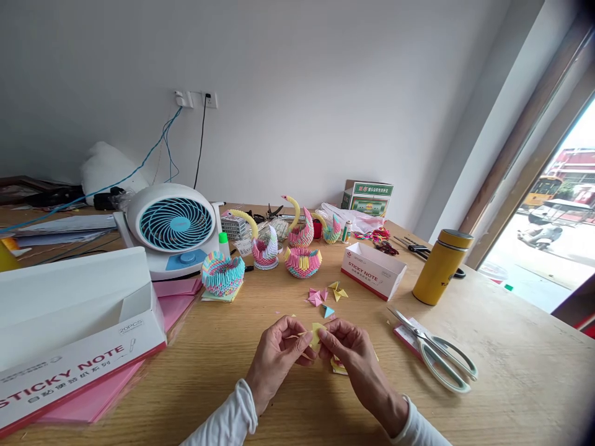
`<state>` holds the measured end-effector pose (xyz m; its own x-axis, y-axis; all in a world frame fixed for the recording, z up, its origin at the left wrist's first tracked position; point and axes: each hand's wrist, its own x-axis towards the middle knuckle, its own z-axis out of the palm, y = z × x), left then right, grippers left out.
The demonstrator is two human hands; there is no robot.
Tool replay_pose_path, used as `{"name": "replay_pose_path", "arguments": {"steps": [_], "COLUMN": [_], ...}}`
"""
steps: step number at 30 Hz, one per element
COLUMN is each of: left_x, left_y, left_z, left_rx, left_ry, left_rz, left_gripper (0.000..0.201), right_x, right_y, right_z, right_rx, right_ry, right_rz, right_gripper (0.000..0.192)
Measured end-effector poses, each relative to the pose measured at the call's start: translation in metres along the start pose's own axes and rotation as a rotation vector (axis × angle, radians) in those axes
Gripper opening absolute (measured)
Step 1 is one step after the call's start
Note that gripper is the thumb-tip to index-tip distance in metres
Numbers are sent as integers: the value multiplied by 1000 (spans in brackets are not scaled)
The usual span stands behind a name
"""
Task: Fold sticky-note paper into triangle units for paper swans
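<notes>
Both hands are working at the near edge of the table (511, 371), wrists resting on the wood. Left hand (274, 356) and right hand (353, 353) are each pinching a corner of one small yellow paper (317, 334), fingers curled close, thumbs on top, holding it taut between them just above the surface, likely so a fold can be pressed. More yellow slips (338, 367) are lying under the right hand, within easy reach.

Scissors (439, 353) are lying just right of the hands on a pink pad, handles toward the near edge. A big sticky-note box (69, 347) is sitting open at the near left corner over pink sheets (93, 399).

Beyond the hands, folded pieces (325, 295), pink, yellow and blue, are gathering in a loose pile mid-table. A small box (373, 269) is standing open just behind them, and a yellow flask (440, 266) is standing upright to its right.

Further back, paper swans (297, 238) and baskets (223, 274) are standing in a row, apart from the work. A fan (170, 224) is facing the near edge from the far left, cables running up the wall
</notes>
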<state>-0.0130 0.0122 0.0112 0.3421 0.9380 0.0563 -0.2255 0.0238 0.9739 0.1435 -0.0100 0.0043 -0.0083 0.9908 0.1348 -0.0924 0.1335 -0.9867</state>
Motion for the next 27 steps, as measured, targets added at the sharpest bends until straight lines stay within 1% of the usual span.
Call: {"name": "replay_pose_path", "arguments": {"steps": [3,6,12,16,20,24,27], "left_x": [0,0,-2,-3,-3,-4,-5], "left_y": [-3,-5,1,3,3,5,8], "left_z": [-1,-2,0,1,0,-1,-1], "left_rx": [13,47,94,72,43,11,-46], "left_ry": [-51,-99,-107,-119,-128,-144,-185], "left_rz": [-26,-22,-36,-59,-94,-141,-191], "left_gripper": [33,32,34,36,36,33,31], "right_x": [1,1,-1,-2,-3,-3,-4], "right_y": [4,6,0,-6,-6,-5,-7], "right_z": [-1,-1,-4,-6,-6,-7,-8], "right_rx": [24,57,34,9,-21,-25,-70], "right_ry": [-5,-22,-89,-101,-107,-148,-177], "right_rz": [-13,-28,-21,-18,-27,-45,-72], "right_gripper": [36,36,28,26,23,22,22]}}
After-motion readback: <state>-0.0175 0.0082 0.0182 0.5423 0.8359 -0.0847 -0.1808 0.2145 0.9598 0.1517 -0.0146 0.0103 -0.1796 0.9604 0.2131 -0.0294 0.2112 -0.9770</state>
